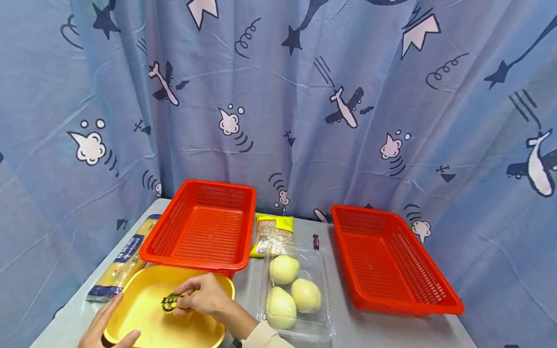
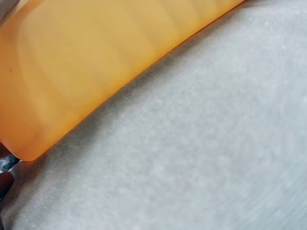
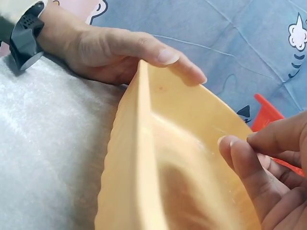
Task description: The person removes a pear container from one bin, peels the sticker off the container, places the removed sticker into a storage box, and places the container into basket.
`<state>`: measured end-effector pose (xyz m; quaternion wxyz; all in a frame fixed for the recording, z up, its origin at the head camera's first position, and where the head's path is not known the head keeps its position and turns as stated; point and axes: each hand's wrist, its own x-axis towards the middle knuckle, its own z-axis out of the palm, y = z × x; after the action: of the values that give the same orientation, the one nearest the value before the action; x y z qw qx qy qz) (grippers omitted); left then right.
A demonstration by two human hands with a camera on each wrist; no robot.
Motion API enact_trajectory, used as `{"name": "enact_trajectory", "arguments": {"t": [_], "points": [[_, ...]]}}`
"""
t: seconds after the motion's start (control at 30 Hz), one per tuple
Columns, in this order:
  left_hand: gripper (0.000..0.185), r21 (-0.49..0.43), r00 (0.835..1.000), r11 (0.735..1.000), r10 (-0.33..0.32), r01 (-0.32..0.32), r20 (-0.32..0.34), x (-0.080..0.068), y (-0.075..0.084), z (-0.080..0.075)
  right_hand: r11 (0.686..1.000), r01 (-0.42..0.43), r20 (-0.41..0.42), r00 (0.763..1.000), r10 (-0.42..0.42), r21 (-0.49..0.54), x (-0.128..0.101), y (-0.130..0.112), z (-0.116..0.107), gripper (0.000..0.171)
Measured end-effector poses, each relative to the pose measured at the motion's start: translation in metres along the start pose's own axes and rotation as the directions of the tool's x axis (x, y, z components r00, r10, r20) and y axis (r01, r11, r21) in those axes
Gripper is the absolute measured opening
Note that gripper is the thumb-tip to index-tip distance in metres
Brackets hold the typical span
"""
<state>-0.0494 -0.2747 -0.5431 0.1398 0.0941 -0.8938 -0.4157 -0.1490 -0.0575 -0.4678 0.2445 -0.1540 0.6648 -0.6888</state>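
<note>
Your right hand [image 1: 204,295] is inside the yellow bowl [image 1: 143,309], w/ fingers curled and pinching a small sweet wrapper [image 1: 171,303]. The wrapper is yellow, black and a bit of red. It has print on it, but it's too small to read. It sits at your fingertips, just over the bowl's floor.

Your left hand [image 1: 106,326] is on the bowl's near-left rim. The thumb [image 3: 160,52] lies over the rim and the other fingers go down the outside, so it grips the bowl. A black strap [image 3: 26,31] is on that wrist. The left wrist view shows only the bowl's orange-yellow side and the grey table [image 2: 201,143].

Just past your right hand, touching the bowl's far edge, is a red basket [image 1: 202,224]. Left of your left hand, by the bowl, is a long pasta pack [image 1: 124,258] w/ a dark blue label; the words are too blurry to read.

Right of your right hand is a clear plastic box [image 1: 296,290] w/ 3 pale round fruits [image 1: 285,269] in it. Past that box lies a bag [image 1: 273,234] w/ a yellow top; its text can't be read. Near it is a tiny purple sweet [image 1: 315,241]. Far right, well apart from both hands, is a 2nd red basket [image 1: 391,261]. A blue curtain [image 1: 304,96] w/ planes and stars hangs behind.
</note>
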Motion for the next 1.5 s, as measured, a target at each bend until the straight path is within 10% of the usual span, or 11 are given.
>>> {"name": "enact_trajectory", "arguments": {"t": [0.7,1.5], "points": [[0.109,0.004,0.976,0.991,-0.133,0.134,0.173,0.009,0.002,-0.011,0.989,-0.077,-0.084,0.994,0.066,-0.127,0.008,0.015,0.011,0.024],[0.105,-0.009,0.986,0.995,-0.099,0.101,0.137,0.005,0.007,-0.011,0.884,-0.137,-0.215,0.976,0.043,-0.446,0.008,0.018,0.016,0.019]]}}
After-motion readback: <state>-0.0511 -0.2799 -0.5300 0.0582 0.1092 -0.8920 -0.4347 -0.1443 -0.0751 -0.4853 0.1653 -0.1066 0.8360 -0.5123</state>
